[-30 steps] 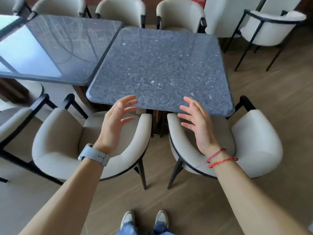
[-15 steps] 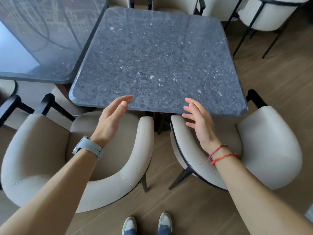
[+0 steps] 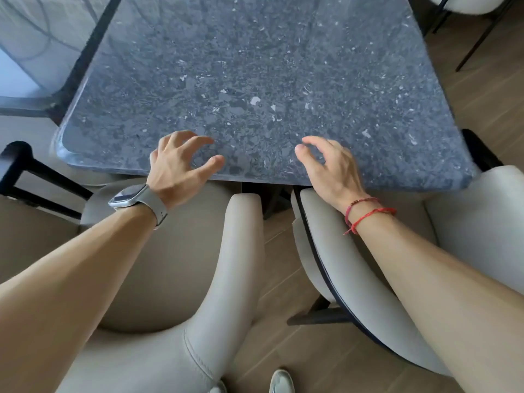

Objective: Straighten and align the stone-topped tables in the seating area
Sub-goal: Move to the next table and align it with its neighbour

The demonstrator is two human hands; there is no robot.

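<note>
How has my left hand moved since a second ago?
Yes. The left hand has gone forward: before, its fingers hung short of the table's near edge, over the chair; now they reach past that edge, spread over the stone.

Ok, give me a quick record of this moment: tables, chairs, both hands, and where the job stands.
near table: speckled stone-topped table, top bare
second table: glossy table at its left, tops set at an angle
chairs: beige chair and second beige chair at the near edge
left hand: open, fingers spread over the near edge
right hand: open, same edge
contact: cannot tell
status: table not yet gripped
</note>
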